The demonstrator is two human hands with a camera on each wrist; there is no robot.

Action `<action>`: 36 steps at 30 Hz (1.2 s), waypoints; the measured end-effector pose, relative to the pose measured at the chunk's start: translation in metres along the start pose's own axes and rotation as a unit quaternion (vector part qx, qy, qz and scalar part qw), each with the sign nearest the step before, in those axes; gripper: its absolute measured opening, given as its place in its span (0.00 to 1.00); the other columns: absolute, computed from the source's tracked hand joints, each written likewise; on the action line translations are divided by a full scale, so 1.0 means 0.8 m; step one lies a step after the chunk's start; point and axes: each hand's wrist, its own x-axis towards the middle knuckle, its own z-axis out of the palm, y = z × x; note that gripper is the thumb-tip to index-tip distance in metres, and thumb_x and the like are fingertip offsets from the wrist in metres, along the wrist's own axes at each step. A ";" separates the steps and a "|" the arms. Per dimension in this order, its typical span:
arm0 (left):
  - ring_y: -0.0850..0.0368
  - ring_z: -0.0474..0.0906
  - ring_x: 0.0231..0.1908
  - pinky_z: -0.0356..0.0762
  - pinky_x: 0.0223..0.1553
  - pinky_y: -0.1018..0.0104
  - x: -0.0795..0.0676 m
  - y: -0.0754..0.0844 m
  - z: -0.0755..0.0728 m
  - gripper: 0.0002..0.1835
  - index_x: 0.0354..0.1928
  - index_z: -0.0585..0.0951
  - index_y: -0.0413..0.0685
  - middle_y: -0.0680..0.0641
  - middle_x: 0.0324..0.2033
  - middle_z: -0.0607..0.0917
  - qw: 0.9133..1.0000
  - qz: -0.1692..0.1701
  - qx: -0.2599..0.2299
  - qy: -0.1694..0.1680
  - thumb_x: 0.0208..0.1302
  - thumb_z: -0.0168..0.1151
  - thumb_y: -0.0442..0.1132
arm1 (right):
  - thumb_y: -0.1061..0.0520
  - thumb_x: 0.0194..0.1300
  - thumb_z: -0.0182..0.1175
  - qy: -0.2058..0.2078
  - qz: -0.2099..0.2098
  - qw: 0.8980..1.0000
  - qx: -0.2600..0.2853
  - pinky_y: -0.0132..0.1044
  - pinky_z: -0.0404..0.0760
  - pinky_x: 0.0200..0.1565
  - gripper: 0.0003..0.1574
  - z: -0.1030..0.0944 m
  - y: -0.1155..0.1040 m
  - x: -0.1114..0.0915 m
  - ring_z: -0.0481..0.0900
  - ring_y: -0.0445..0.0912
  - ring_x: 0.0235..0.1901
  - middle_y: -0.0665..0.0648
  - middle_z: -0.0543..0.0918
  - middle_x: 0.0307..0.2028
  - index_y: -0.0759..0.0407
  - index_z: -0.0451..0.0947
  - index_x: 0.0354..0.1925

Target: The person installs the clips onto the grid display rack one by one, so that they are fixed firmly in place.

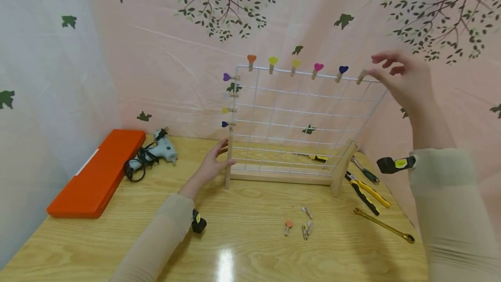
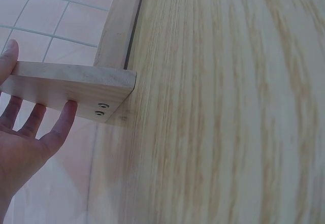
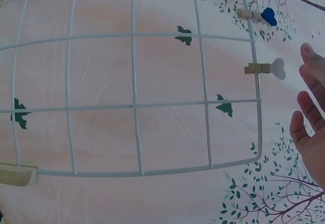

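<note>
A white wire grid [image 1: 289, 108] stands in a wooden stand [image 1: 282, 179] on the table. My left hand [image 1: 213, 162] holds the stand's left upright, thumb on one side and fingertips [image 2: 66, 115] against the outer face. Heart-topped mini clothespins are clipped along the grid's top and left edges, among them a dark blue one [image 1: 343, 70]. At the top right sits a white-heart clothespin [image 3: 264, 68]. Just beside it, my right hand [image 1: 407, 77] has its fingers loosely bent and apart; the right wrist view shows a gap between fingers and clothespin.
Loose clothespins [image 1: 288, 227] lie in front of the stand. Right of it are pliers [image 1: 365, 190], a gold wrench [image 1: 383, 225] and screwdriver-like tools [image 1: 365, 171]. An orange case [image 1: 99, 173] and a glue gun [image 1: 158, 149] lie at left. A printed curtain [image 1: 176, 77] hangs behind.
</note>
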 end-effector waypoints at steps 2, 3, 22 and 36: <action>0.44 0.54 0.64 0.66 0.54 0.47 0.000 0.000 0.000 0.41 0.68 0.51 0.56 0.45 0.65 0.56 1.000 0.000 -0.002 -0.001 0.56 0.62 0.38 | 0.57 0.55 0.62 0.007 -0.032 0.999 0.031 0.23 0.65 0.37 0.18 0.005 -0.003 -0.013 0.67 0.37 0.38 0.46 0.78 0.40 0.53 0.78 0.46; 0.45 0.54 0.64 0.66 0.54 0.47 0.000 0.000 -0.001 0.41 0.68 0.51 0.56 0.45 0.65 0.56 1.000 0.001 -0.002 -0.001 0.56 0.62 0.38 | 0.59 0.55 0.62 0.002 -0.048 0.998 0.039 0.23 0.66 0.37 0.17 0.008 -0.003 -0.023 0.68 0.37 0.38 0.48 0.78 0.40 0.55 0.78 0.46; 0.45 0.53 0.64 0.67 0.54 0.47 -0.001 0.003 -0.002 0.42 0.69 0.49 0.53 0.44 0.66 0.54 1.000 0.002 0.007 -0.003 0.57 0.61 0.39 | 0.50 0.51 0.65 -0.333 -0.011 0.941 0.064 0.33 0.71 0.30 0.22 0.162 0.085 -0.253 0.70 0.42 0.31 0.48 0.78 0.36 0.48 0.76 0.47; 0.47 0.54 0.64 0.66 0.54 0.48 -0.003 0.002 0.000 0.42 0.69 0.49 0.56 0.45 0.66 0.55 1.000 -0.005 0.009 -0.001 0.56 0.61 0.40 | 0.46 0.48 0.66 -0.455 0.037 0.885 0.091 0.27 0.71 0.24 0.16 0.208 0.111 -0.310 0.67 0.34 0.21 0.44 0.73 0.22 0.50 0.76 0.34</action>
